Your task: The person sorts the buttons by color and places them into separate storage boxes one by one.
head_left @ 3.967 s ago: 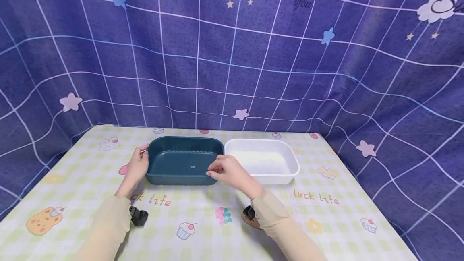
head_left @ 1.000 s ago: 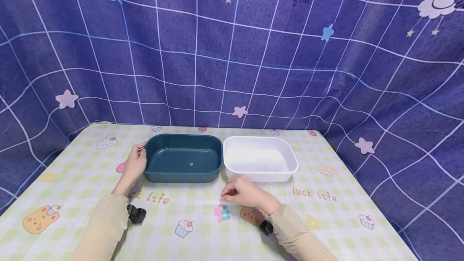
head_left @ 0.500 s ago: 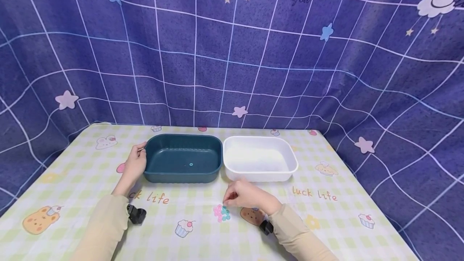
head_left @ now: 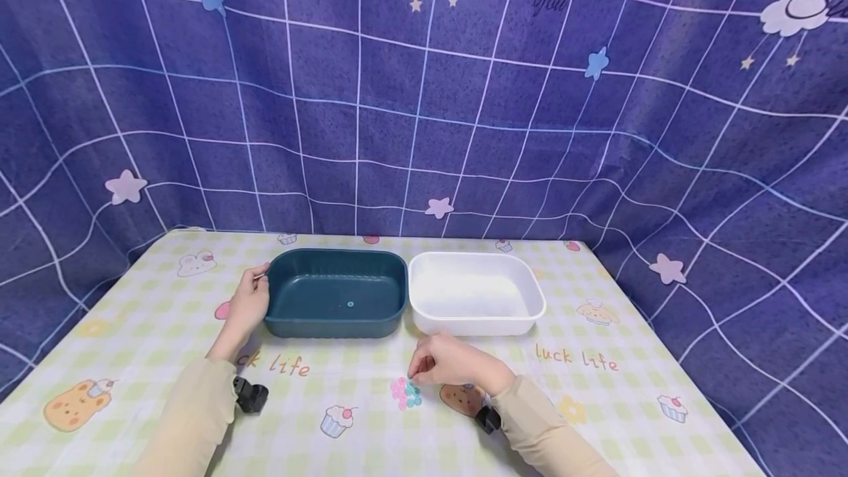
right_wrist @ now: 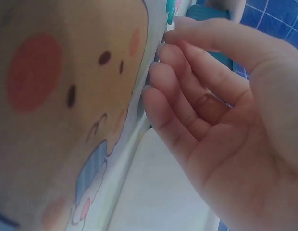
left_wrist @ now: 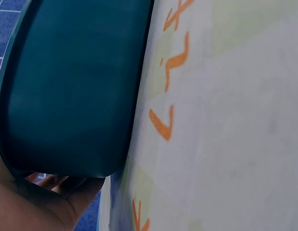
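Note:
My left hand [head_left: 249,302] grips the left end of a dark teal oblong basin [head_left: 338,327]; in the left wrist view its fingers [left_wrist: 86,193] wrap behind that end. On the basin floor lies one small teal ring-like piece [head_left: 350,304]. In front of the basin, small round button-like pieces form a cluster, pink pieces [head_left: 399,391] on the left and teal pieces [head_left: 412,396] on the right. My right hand [head_left: 450,359] is low over the cloth, thumb and index fingertips right at the teal side. The right wrist view shows a teal piece [right_wrist: 170,11] just beyond those fingertips.
A white oblong basin [head_left: 478,326] stands against the teal one on its right, behind my right hand. A checked cloth with printed cartoons [head_left: 336,422] covers the table. A dark blue patterned curtain [head_left: 371,131] rises at the back and sides.
My right hand has come from the teal basin's right front rim toward me, then lowered its fingertips to the cluster's teal side. My left hand has kept its grip on the basin.

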Available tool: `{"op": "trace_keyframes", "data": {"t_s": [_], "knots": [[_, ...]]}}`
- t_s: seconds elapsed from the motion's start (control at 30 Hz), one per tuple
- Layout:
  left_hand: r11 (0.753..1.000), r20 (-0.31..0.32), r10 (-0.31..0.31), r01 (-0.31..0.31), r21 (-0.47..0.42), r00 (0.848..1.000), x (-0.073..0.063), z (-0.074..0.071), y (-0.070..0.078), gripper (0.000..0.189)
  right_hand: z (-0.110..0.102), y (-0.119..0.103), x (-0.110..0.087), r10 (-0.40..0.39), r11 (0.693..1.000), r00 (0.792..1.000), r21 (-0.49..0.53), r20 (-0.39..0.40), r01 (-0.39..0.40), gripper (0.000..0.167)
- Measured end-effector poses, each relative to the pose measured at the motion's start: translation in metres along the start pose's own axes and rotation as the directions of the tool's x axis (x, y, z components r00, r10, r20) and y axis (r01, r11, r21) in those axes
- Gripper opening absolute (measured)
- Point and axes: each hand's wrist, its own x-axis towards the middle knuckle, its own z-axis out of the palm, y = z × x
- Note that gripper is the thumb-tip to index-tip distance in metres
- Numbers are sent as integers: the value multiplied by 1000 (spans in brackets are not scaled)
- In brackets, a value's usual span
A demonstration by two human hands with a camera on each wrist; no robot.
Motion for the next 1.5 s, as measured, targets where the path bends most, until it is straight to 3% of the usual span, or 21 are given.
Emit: {"op": "trace_keyframes", "data": {"t_s": [0.43,0.87,1.5], "knots": [[1000,3,-7,7,-2,1000,1,1,0,47,1,0,0,15,1000,1000,25,19,-16,7],[1000,-12,20,-20,1,1000,-1,0,0,46,1,-5,2,-20,993,1000,-118,7,21,4],[1000,9,0,1,-6,1000,-1,-2,0,47,3,-6,4,-37,981,999,-189,-17,33,5]]}}
